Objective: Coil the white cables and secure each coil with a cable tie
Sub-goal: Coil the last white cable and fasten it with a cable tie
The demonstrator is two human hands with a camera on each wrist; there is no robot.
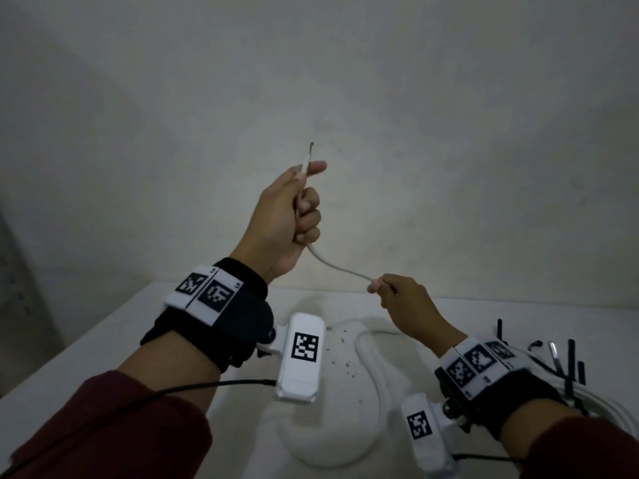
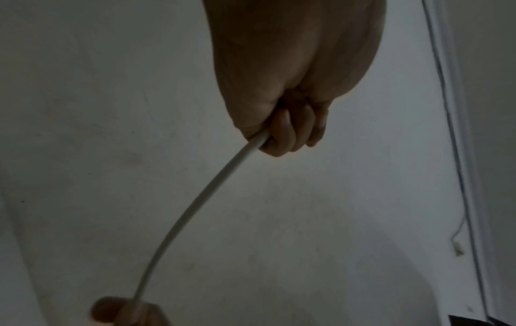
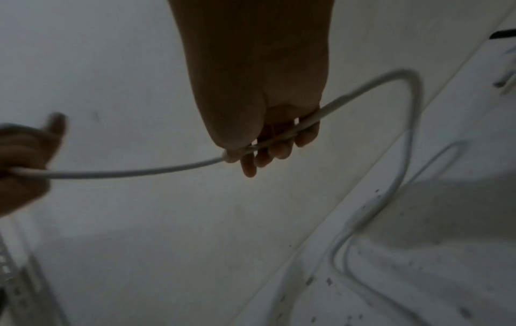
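Note:
A white cable (image 1: 340, 269) stretches in the air between both hands above the table. My left hand (image 1: 297, 209) is raised in a fist round the cable near its end, whose dark tip (image 1: 312, 145) sticks up past the thumb. Lower and to the right, my right hand (image 1: 387, 288) pinches the same cable (image 3: 134, 172) between thumb and fingers. From there the cable (image 3: 410, 123) loops down onto the white table (image 1: 103, 340). In the left wrist view the cable (image 2: 195, 198) runs from the left hand (image 2: 285, 132) down to the right fingers (image 2: 125, 311).
More white cable (image 1: 373, 375) lies in loops on the table below the hands. Several black cable ties (image 1: 570, 361) and a bundle of white cable (image 1: 615, 409) lie at the right edge. Small dark crumbs (image 1: 345, 354) dot the table. A pale wall (image 1: 311, 81) stands close behind.

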